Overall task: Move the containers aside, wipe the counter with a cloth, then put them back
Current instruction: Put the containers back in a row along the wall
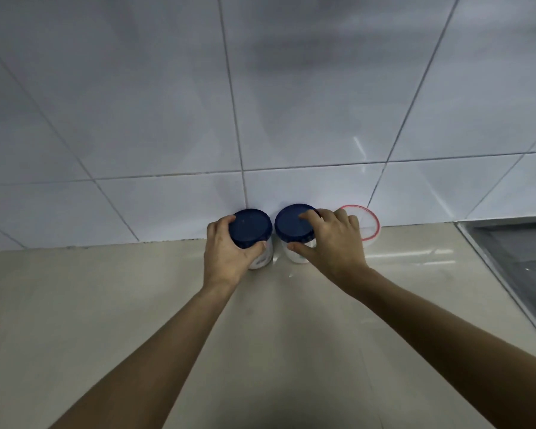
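Hands are both on jars right now. I'm wrapping my left hand [229, 252] around the left jar [254, 235], thumb curling across its front just under the dark blue lid and fingers going round the far side. I'm closing my right hand [331, 243] on the right jar [293, 230] the same way, fingertips lying on top of its blue lid and thumb pressing the white body below. The two jars are sitting side by side, almost touching, on the beige counter [136, 305], right up against the white tiled wall [260, 103]. Both look upright, though I can't tell if either is lifting off the surface yet.

Just behind my right hand, a clear tub with a red-rimmed lid [369, 224] is sitting against the wall too, partly hidden by my knuckles. Over at the far right edge, the steel sink [514, 243] is showing, well apart from the jars.
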